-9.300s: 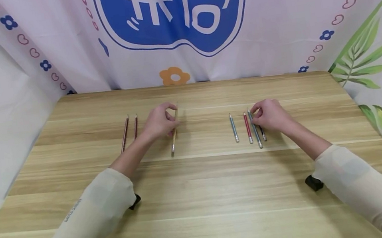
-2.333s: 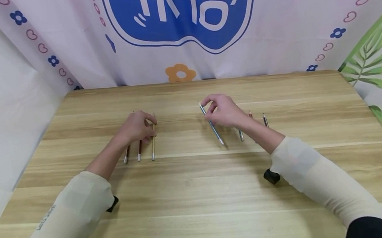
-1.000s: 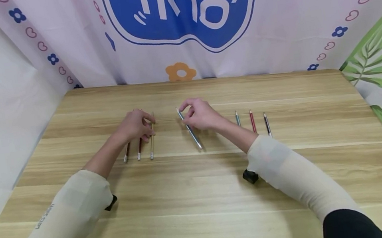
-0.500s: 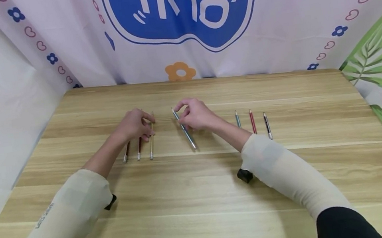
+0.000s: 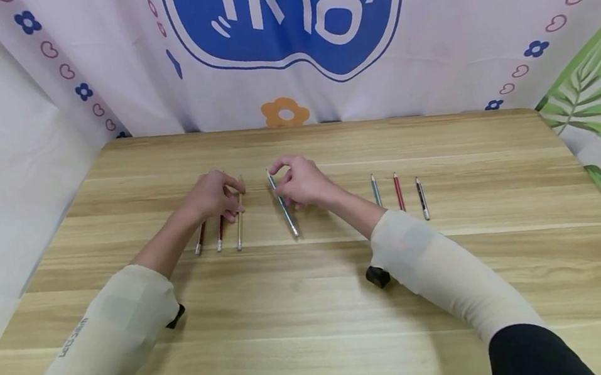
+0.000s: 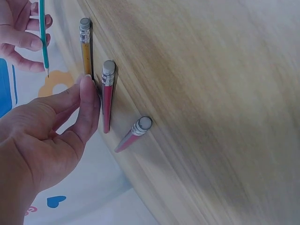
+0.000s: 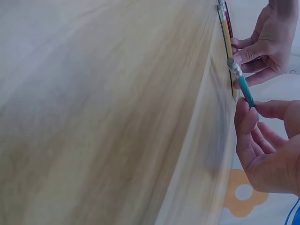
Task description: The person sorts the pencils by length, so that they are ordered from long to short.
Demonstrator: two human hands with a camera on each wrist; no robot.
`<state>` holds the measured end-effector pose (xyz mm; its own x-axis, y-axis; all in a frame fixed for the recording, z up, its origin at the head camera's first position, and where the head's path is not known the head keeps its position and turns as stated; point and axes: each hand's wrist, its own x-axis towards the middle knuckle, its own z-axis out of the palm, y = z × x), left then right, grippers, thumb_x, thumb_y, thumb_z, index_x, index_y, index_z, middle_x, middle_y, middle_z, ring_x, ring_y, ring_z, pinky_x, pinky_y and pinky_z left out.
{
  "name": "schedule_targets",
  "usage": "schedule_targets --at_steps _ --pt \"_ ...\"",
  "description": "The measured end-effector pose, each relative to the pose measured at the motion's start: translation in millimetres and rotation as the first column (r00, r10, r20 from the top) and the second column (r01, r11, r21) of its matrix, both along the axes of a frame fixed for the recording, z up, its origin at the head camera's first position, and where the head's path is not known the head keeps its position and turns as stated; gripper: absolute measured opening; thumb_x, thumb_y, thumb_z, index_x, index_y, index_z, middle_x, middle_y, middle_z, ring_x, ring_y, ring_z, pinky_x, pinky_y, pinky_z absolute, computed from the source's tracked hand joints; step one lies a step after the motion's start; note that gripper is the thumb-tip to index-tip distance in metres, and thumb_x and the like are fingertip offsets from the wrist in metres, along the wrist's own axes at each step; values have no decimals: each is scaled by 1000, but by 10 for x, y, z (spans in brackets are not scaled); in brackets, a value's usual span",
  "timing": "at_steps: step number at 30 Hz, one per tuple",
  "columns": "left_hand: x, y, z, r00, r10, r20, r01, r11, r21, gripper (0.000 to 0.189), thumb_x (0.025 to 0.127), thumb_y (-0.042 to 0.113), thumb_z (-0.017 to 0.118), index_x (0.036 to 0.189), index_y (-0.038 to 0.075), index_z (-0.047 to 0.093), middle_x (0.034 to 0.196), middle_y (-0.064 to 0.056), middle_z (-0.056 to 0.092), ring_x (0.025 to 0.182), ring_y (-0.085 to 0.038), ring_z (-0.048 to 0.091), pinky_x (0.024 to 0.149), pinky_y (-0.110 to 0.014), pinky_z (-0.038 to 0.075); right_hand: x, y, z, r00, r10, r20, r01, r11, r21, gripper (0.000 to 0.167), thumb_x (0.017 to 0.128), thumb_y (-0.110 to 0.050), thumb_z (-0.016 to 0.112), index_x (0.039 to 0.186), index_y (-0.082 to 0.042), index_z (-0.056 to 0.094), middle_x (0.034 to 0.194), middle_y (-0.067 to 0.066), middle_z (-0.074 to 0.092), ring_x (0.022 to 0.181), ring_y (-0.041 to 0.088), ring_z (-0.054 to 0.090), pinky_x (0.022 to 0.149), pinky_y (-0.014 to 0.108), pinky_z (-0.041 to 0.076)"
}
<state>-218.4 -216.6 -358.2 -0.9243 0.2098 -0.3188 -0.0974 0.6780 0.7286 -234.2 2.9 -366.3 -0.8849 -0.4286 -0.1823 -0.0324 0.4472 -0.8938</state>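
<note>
My left hand (image 5: pixel 216 196) pinches a yellow pencil (image 5: pixel 240 227) that lies on the wooden table, eraser end toward me. Just left of it lie two dark red pencils (image 5: pixel 219 236), partly hidden under that hand in the head view; their eraser ends (image 6: pixel 108 68) show plainly in the left wrist view. Between thumb and fingers, my right hand (image 5: pixel 302 182) holds a teal pencil (image 5: pixel 285 211), its point tilted away and to the left. The teal pencil (image 7: pixel 245 89) is a short way right of the yellow one, its eraser end toward me.
To the right lie a light blue pencil (image 5: pixel 375 190), a red pencil (image 5: pixel 398 190) and a black patterned pencil (image 5: pixel 422 198), with the right forearm crossing in front of the first two. A printed curtain (image 5: pixel 431 56) hangs along the table's far edge.
Over the last seconds my right hand has carried the teal pencil leftward from the right-hand group, lately in small steps. Earlier, my left hand brought the yellow pencil beside the dark red ones and stays there.
</note>
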Motion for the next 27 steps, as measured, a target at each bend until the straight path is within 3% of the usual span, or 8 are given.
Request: schedule_targets --at_steps 27 --pt "-23 8 16 1000 -15 11 15 1000 -27 40 93 -16 66 132 -17 58 89 -25 71 61 -19 70 63 -32 65 -15 -236 -104 1000 -12 25 12 1000 9 34 94 1 73 125 -4 60 81 10 68 57 15 60 49 25 57"
